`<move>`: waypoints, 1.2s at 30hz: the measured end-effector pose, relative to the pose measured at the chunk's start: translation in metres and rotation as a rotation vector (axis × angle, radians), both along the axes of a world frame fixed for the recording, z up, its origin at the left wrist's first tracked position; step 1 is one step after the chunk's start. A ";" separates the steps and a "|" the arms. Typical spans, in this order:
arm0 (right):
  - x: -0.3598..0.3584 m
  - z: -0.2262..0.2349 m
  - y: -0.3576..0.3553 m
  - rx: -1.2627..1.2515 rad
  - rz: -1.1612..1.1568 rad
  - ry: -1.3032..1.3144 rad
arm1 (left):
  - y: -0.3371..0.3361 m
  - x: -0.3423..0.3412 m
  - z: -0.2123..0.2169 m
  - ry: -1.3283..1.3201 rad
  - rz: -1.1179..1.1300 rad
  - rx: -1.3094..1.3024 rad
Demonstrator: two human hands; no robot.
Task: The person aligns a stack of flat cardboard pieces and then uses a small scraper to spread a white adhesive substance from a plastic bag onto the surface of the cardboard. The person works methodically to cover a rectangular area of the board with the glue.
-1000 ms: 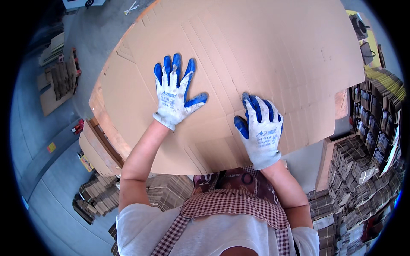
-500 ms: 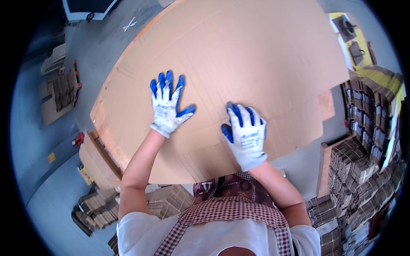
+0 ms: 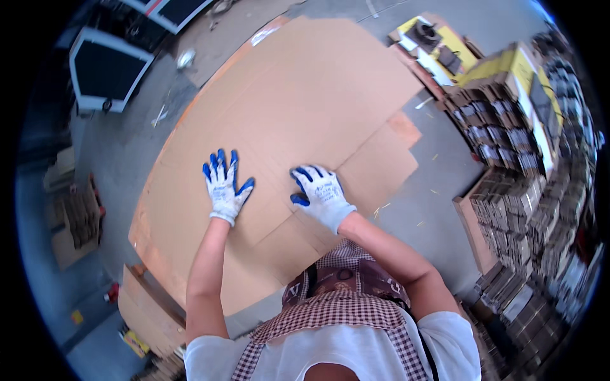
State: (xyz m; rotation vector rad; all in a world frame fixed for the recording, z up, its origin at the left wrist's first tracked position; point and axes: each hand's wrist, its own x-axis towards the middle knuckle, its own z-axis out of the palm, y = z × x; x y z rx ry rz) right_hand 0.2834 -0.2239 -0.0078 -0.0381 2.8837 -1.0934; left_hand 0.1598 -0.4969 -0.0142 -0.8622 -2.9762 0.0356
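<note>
A large brown cardboard sheet (image 3: 298, 82) lies spread out before me, with crease lines and a stepped cut at its right side. My left hand (image 3: 223, 190), in a white glove with blue fingertips, rests on the sheet with its fingers spread. To its right, my right hand (image 3: 322, 195) in a matching glove lies on the cardboard too. Its fingers bend slightly and point left, the thumb apart from them, and nothing shows in its grasp. An orange-brown board (image 3: 142, 235) peeks out from beneath the sheet's left edge.
Stacked bundles of flat cardboard pieces (image 3: 508, 206) stand on the right. Beyond them is a yellow-topped pile (image 3: 495, 70). Dark-panelled carts (image 3: 108, 66) are at the far left. Another brown board (image 3: 143, 298) stands at the near left, and yellow scraps litter the grey floor (image 3: 413, 209).
My view has shifted, bringing the sheet's far edge and more floor into sight. Both hands appear farther left in the picture, and my right hand's fingers have turned more to the left.
</note>
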 end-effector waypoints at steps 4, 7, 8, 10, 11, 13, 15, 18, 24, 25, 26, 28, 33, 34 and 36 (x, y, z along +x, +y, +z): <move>0.060 0.013 0.047 -0.113 -0.115 -0.026 | -0.011 -0.006 -0.010 0.043 -0.007 -0.030; 0.123 0.001 0.112 -0.138 -0.237 -0.067 | -0.002 0.002 -0.001 0.021 0.054 0.156; 0.145 -0.005 0.137 -0.093 -0.275 -0.137 | 0.007 0.010 0.008 0.056 0.046 0.196; 0.207 -0.019 0.188 0.031 -0.378 -0.287 | 0.061 0.052 0.041 -0.012 -0.020 0.333; 0.232 -0.024 0.209 0.096 -0.423 -0.333 | 0.078 0.071 0.048 -0.028 -0.095 0.426; 0.270 -0.030 0.253 0.130 -0.407 -0.595 | 0.122 0.109 0.059 -0.083 -0.242 0.528; 0.315 -0.060 0.299 0.212 -0.284 -0.523 | 0.197 0.148 0.068 -0.217 -0.352 0.586; 0.329 -0.051 0.355 0.101 -0.417 -0.764 | 0.303 0.190 0.055 -0.500 -0.337 0.519; 0.264 -0.048 0.490 0.348 -0.181 -0.725 | 0.466 0.200 0.032 -0.748 -0.537 -0.130; 0.248 -0.049 0.511 0.371 -0.163 -0.688 | 0.481 0.197 0.031 -0.678 -0.528 -0.111; 0.229 -0.052 0.529 0.388 -0.148 -0.649 | 0.492 0.190 0.033 -0.667 -0.482 -0.111; 0.191 -0.053 0.559 0.400 -0.116 -0.543 | 0.512 0.173 0.042 -0.644 -0.400 -0.118; 0.087 -0.059 0.623 0.367 -0.015 -0.460 | 0.545 0.122 0.022 -0.648 -0.207 -0.077; 0.069 -0.064 0.639 0.365 -0.011 -0.434 | 0.556 0.107 0.022 -0.657 -0.181 -0.073; 0.036 -0.076 0.659 0.342 0.000 -0.400 | 0.575 0.075 0.029 -0.694 -0.127 -0.089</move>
